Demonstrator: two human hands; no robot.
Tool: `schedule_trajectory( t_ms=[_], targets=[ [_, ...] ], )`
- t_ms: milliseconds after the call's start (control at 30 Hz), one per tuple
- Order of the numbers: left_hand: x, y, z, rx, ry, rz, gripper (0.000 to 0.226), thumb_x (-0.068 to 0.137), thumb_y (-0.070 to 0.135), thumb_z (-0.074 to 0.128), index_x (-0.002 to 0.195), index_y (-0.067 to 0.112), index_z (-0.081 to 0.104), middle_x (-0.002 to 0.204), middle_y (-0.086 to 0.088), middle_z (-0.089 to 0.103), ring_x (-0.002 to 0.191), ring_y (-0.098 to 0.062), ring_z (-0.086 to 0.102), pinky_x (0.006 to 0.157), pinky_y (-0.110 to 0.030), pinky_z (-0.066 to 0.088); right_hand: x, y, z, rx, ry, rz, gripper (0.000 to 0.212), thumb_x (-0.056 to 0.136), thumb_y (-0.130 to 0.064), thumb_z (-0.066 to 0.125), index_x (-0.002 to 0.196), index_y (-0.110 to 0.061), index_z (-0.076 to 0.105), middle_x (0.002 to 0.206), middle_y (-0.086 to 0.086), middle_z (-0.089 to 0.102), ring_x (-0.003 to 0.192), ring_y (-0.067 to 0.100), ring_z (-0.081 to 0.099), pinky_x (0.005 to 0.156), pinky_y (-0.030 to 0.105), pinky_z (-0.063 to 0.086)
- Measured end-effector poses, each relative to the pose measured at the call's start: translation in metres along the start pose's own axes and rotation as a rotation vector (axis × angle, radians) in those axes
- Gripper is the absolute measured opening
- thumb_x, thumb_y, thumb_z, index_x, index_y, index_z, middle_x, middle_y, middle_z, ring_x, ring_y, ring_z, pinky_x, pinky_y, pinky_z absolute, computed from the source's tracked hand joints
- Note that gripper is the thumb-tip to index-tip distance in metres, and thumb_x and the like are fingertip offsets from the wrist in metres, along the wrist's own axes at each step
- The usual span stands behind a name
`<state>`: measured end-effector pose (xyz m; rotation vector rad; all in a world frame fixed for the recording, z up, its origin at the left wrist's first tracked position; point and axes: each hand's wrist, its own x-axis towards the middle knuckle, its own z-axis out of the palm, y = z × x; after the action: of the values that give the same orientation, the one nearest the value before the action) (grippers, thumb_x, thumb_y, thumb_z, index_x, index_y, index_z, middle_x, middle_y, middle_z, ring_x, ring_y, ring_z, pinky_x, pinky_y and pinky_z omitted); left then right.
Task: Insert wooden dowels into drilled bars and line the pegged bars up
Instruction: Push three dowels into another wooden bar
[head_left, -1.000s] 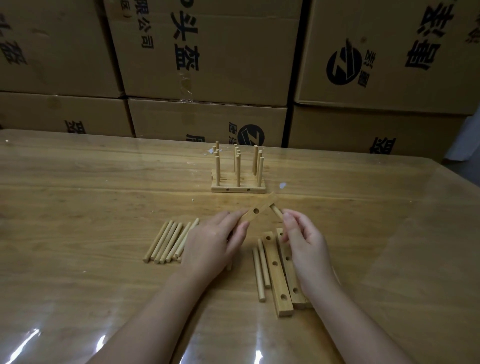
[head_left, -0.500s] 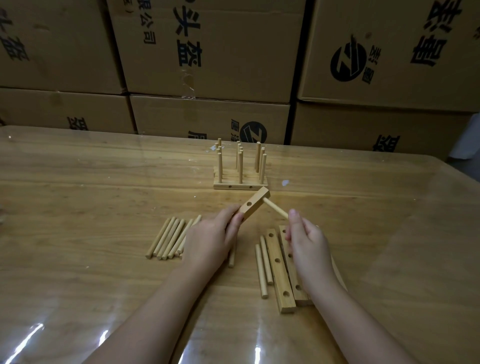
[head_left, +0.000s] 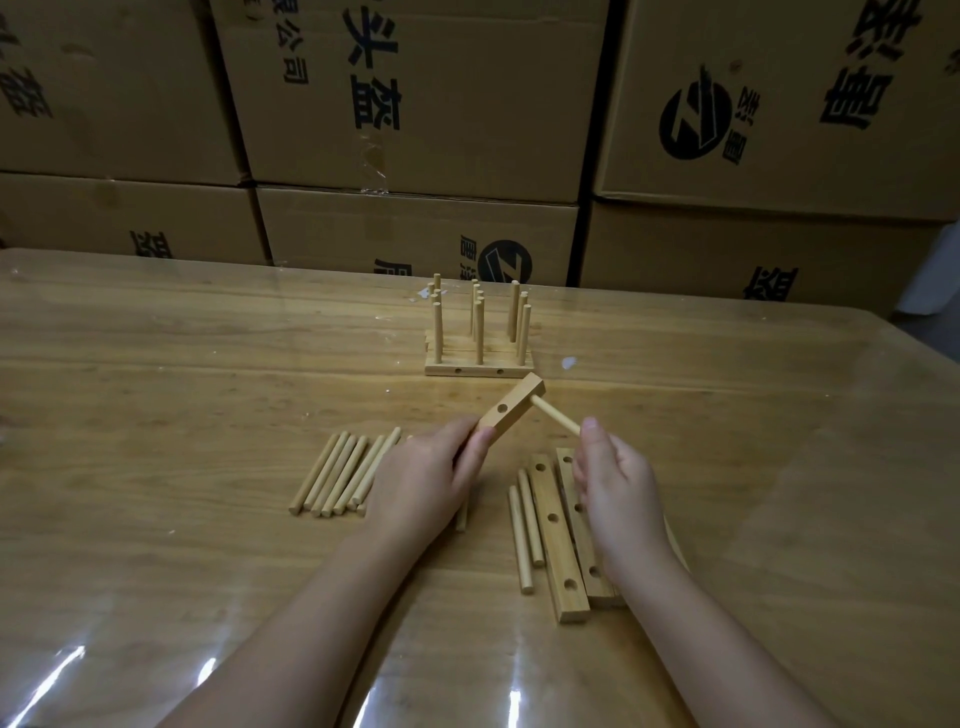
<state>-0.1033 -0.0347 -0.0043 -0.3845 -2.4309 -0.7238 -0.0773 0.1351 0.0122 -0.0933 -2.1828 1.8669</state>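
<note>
My left hand (head_left: 426, 483) grips a drilled wooden bar (head_left: 511, 410) by its near end and holds it tilted above the table. My right hand (head_left: 613, 478) pinches a dowel (head_left: 556, 418) whose far end sits in the bar's end hole. Several pegged bars (head_left: 478, 358) stand lined up side by side farther back, their dowels upright. Loose dowels (head_left: 345, 475) lie in a row to the left. Two drilled bars (head_left: 558, 540) lie flat under my right hand, with two dowels (head_left: 522, 530) beside them.
The wooden table (head_left: 156, 389) has a glossy film on top. Stacked cardboard boxes (head_left: 415, 104) form a wall right behind the table's far edge. A small white scrap (head_left: 569, 362) lies to the right of the pegged bars.
The dowel in my right hand has gone from near the bar into its end hole. My left hand has raised and tilted the bar slightly.
</note>
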Motion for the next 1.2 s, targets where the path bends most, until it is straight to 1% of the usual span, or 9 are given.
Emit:
schedule_trajectory(
  t_ms=[167, 300, 367, 433, 500, 700, 833, 933, 1200],
  targets=[
    [0.0, -0.001, 0.0, -0.02, -0.001, -0.007, 0.042, 0.095, 0.045, 0.039, 0.116, 0.019, 0.066, 0.085, 0.004, 0.071, 0.07, -0.012, 0.062, 0.061, -0.03, 0.052, -0.002, -0.003, 0.0, 0.029, -0.009, -0.002, 0.043, 0.095, -0.041, 0.041, 0.058, -0.021, 0.047, 0.049, -0.007, 0.034, 0.045, 0.006, 0.033, 0.052, 0.029, 0.031],
    [0.003, -0.004, 0.0, -0.106, 0.057, -0.183, 0.042, 0.093, 0.049, 0.036, 0.109, 0.024, 0.066, 0.074, 0.009, 0.066, 0.064, -0.01, 0.06, 0.057, -0.033, 0.05, -0.006, -0.006, -0.001, -0.019, -0.095, -0.114, 0.044, 0.076, -0.064, 0.045, 0.058, -0.024, 0.051, 0.052, -0.006, 0.039, 0.048, 0.007, 0.038, 0.046, 0.019, 0.033],
    [0.005, -0.007, 0.001, -0.258, 0.082, -0.303, 0.032, 0.095, 0.045, 0.04, 0.104, 0.028, 0.065, 0.072, 0.01, 0.064, 0.066, -0.008, 0.06, 0.061, -0.034, 0.05, -0.006, -0.003, 0.0, -0.183, -0.14, -0.18, 0.04, 0.08, -0.06, 0.048, 0.066, -0.023, 0.052, 0.058, -0.009, 0.049, 0.055, 0.006, 0.046, 0.051, 0.019, 0.038],
    [0.007, -0.006, -0.001, -0.448, 0.132, -0.331, 0.022, 0.098, 0.036, 0.042, 0.094, 0.03, 0.062, 0.069, 0.014, 0.061, 0.065, -0.002, 0.057, 0.061, -0.03, 0.047, -0.005, 0.001, 0.003, -0.463, -0.207, -0.267, 0.019, 0.088, -0.046, 0.051, 0.082, -0.029, 0.057, 0.08, -0.016, 0.056, 0.079, 0.003, 0.051, 0.071, 0.02, 0.043],
    [0.008, -0.003, -0.004, -0.64, 0.146, -0.37, 0.023, 0.1, 0.028, 0.041, 0.09, 0.028, 0.062, 0.063, 0.015, 0.058, 0.06, -0.003, 0.055, 0.055, -0.026, 0.046, -0.005, 0.004, 0.006, -0.683, -0.279, -0.377, 0.011, 0.091, -0.039, 0.051, 0.096, -0.034, 0.059, 0.097, -0.024, 0.052, 0.098, -0.001, 0.043, 0.087, 0.024, 0.033],
    [0.014, 0.0, -0.014, -1.115, 0.107, -0.57, 0.031, 0.103, 0.025, 0.035, 0.088, 0.016, 0.06, 0.06, 0.001, 0.056, 0.045, -0.01, 0.047, 0.041, -0.019, 0.039, -0.012, 0.005, 0.011, -0.893, -0.284, -0.514, 0.022, 0.092, -0.04, 0.045, 0.105, -0.037, 0.062, 0.105, -0.024, 0.053, 0.106, 0.001, 0.04, 0.086, 0.023, 0.022],
    [0.019, -0.002, -0.018, -1.54, 0.033, -0.689, 0.032, 0.101, 0.027, 0.037, 0.106, 0.006, 0.06, 0.066, -0.006, 0.06, 0.052, -0.015, 0.056, 0.048, -0.024, 0.048, -0.014, 0.006, 0.015, -1.03, -0.272, -0.515, 0.028, 0.093, -0.043, 0.04, 0.112, -0.037, 0.059, 0.112, -0.021, 0.054, 0.111, 0.006, 0.039, 0.087, 0.027, 0.022],
    [0.018, -0.004, -0.017, -1.583, -0.032, -0.66, 0.029, 0.098, 0.026, 0.043, 0.109, 0.004, 0.057, 0.073, -0.009, 0.067, 0.063, -0.018, 0.066, 0.059, -0.027, 0.056, -0.015, 0.005, 0.015, -1.037, -0.283, -0.534, 0.028, 0.092, -0.043, 0.041, 0.11, -0.036, 0.06, 0.11, -0.021, 0.055, 0.109, 0.007, 0.039, 0.088, 0.028, 0.024],
    [0.017, -0.005, -0.013, -1.535, -0.083, -0.634, 0.025, 0.082, 0.03, 0.059, 0.094, 0.008, 0.059, 0.077, -0.011, 0.071, 0.068, -0.018, 0.07, 0.056, -0.026, 0.056, -0.014, 0.006, 0.015, -1.089, -0.311, -0.564, 0.032, 0.087, -0.053, 0.043, 0.109, -0.037, 0.059, 0.106, -0.02, 0.055, 0.104, 0.008, 0.04, 0.086, 0.031, 0.021]
  ],
)
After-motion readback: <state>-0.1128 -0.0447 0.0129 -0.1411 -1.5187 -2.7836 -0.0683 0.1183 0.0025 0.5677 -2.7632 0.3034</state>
